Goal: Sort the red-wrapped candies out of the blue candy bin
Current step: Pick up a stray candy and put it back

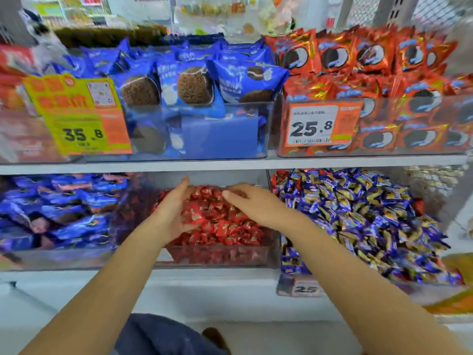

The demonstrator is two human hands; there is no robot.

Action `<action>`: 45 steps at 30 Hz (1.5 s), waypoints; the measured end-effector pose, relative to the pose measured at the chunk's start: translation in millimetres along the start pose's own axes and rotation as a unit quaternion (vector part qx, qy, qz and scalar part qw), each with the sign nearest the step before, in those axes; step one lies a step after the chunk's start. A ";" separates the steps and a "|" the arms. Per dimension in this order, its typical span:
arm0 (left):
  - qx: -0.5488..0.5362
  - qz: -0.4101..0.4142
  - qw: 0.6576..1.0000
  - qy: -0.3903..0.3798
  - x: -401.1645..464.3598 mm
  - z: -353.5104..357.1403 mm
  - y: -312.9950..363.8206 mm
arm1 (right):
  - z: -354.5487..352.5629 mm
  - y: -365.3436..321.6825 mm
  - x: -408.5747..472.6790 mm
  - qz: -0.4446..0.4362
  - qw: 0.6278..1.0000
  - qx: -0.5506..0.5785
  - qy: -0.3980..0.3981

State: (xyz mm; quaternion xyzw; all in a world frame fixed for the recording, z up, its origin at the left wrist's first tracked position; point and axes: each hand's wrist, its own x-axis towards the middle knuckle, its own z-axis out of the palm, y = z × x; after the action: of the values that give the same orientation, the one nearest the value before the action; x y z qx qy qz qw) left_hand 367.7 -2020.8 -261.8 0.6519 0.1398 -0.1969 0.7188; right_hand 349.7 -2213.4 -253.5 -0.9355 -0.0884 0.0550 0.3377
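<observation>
Blue candies (363, 221) right of red candies (222, 221) (hands atop)

You face a shop shelf unit with two tiers, split by a pale grey shelf board (230, 163). On the upper tier stand clear bins: one with blue cookie packs (194, 80), one just right of it with orange-red cookie packs (358, 60). A yellow price tag (76, 114) reads 35.8 and an orange price tag (317, 126) reads 25.8. Behind, you see blurred wire mesh (432, 8). Below lies a white ledge (204, 290). Light is bright and even.
</observation>
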 end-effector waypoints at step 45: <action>0.277 0.261 0.925 0.022 -17.6 153.0 -85.1 | -61.0 99.0 8.9 0.039 0.866 -0.498 -0.028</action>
State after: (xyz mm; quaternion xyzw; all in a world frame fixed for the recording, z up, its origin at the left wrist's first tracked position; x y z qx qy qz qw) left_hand 304.0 -2177.0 -311.8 0.8425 -0.0793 -0.0191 0.5324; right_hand 381.1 -2324.4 -270.7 -0.9800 -0.0768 0.0429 -0.1784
